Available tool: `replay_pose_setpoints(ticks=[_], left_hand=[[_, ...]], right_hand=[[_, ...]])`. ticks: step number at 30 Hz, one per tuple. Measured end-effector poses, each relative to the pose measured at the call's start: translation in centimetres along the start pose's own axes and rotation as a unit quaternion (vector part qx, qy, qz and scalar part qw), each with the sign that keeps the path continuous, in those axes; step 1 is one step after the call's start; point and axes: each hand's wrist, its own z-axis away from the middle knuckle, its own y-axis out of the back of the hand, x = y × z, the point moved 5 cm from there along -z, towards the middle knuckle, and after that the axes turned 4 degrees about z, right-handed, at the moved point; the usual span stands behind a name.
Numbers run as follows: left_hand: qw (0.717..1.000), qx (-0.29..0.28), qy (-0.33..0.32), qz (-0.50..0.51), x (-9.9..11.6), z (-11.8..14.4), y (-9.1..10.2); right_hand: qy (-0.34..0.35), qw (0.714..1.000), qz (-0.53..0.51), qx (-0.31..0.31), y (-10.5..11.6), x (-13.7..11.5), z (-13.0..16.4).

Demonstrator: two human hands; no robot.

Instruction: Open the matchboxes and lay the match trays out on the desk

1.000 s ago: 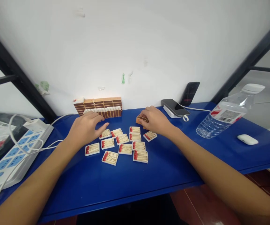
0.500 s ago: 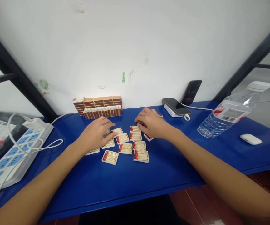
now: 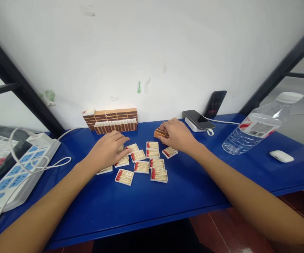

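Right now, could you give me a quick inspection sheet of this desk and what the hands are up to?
Surface: blue table, against a white wall.
Job's things: open match trays in a cluster; stacked brown sleeves by the wall.
Clutter: water bottle, two phones, white earbud case.
Hands: left hand rests on trays; right hand fingers grip a brown sleeve.
Cables: white cords over the power strip.
Surroundings: black metal frame bars.

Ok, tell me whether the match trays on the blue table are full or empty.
Full: each visible match tray lies open on the blue table, packed with red-tipped matches.
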Motion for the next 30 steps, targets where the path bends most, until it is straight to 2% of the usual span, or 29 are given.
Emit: replay_pose_setpoints(ticks=[6,9,12,16,20,23,26,30], left_hand=[[1.000,0.003,-0.016,-0.009,0.0,0.1,-0.1],[1.000,0.007,-0.017,-0.006,-0.1,0.1,0.0],[0.999,0.040,-0.012,-0.015,0.2,0.1,0.5],[0.993,0.113,-0.037,-0.005,1.8,0.1,1.5],[0.984,0.152,-0.087,0.016,3.5,0.0,1.9],[0.973,0.205,-0.106,0.018,3.8,0.1,2.3],[0.966,0.244,-0.087,0.025,3.3,0.2,2.7],[0.963,0.257,-0.076,0.031,3.1,0.3,2.8]], right_hand=[[0.044,0.999,-0.019,-0.014,-0.3,-0.4,0.1],[0.046,0.998,-0.034,0.003,0.3,-0.3,0.0],[0.021,0.990,-0.137,0.018,1.4,-0.7,0.0],[0.021,0.942,-0.335,-0.002,2.3,-3.2,0.6],[0.037,0.900,-0.434,-0.008,2.1,-5.6,1.3],[0.004,0.853,-0.522,-0.005,1.4,-5.8,1.5],[-0.044,0.801,-0.597,-0.009,0.7,-5.6,1.5],[-0.057,0.789,-0.612,-0.009,0.7,-5.8,1.6]])
